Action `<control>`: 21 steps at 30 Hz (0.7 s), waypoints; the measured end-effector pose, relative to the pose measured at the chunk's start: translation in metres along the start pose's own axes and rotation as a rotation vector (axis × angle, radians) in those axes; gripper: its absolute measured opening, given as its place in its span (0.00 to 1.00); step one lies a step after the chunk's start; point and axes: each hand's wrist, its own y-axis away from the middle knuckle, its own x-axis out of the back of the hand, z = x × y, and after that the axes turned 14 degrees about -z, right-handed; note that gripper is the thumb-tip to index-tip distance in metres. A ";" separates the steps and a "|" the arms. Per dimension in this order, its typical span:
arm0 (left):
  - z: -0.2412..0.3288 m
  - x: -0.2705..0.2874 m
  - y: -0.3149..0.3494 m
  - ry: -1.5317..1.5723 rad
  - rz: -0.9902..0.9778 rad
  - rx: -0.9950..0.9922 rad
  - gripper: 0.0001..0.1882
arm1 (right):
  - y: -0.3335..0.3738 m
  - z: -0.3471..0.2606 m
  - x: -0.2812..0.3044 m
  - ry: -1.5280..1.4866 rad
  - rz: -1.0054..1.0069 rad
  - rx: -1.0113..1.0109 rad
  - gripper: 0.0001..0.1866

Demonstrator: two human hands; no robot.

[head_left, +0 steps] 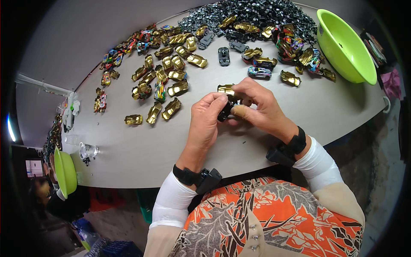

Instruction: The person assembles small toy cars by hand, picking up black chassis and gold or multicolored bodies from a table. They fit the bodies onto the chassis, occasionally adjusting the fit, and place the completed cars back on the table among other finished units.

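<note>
A toy car with its black underside showing [224, 113] is held up in front of me, between my two hands. My left hand [204, 119] is closed on it, thumb along its upper side. My right hand [264, 108] meets it from the other side, its thumb wrapped in a tan bandage and its finger and thumb bent into a pinch around a small dark part too hidden to name. Just beyond my fingertips lies a gold toy car [225, 89], partly covered by my right hand. Left of my hands are several gold toy cars [172, 109].
A large heap of small dark and silvery parts [252, 17] lies at the far edge. Multicoloured car bodies [139, 38] are piled at far left. A green basin [342, 47] stands far right, another [65, 173] at left near a clear plastic cup [87, 150].
</note>
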 end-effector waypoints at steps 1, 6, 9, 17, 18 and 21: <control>0.000 0.000 0.001 -0.028 0.004 -0.006 0.07 | 0.000 0.001 0.000 0.025 -0.022 -0.015 0.15; -0.006 0.010 0.001 -0.070 -0.008 -0.022 0.06 | 0.000 0.002 -0.004 0.103 -0.075 0.082 0.14; -0.006 0.011 0.002 -0.064 0.010 0.004 0.06 | -0.001 0.002 -0.003 0.135 -0.112 0.084 0.13; -0.006 0.004 0.001 -0.095 0.042 -0.034 0.05 | -0.001 -0.002 -0.001 0.052 -0.144 -0.036 0.13; -0.006 0.003 0.001 -0.103 0.038 -0.032 0.05 | -0.001 -0.002 -0.001 0.028 -0.137 -0.048 0.13; -0.005 0.001 0.001 -0.081 0.031 -0.037 0.04 | 0.001 0.004 -0.003 -0.087 -0.117 -0.100 0.13</control>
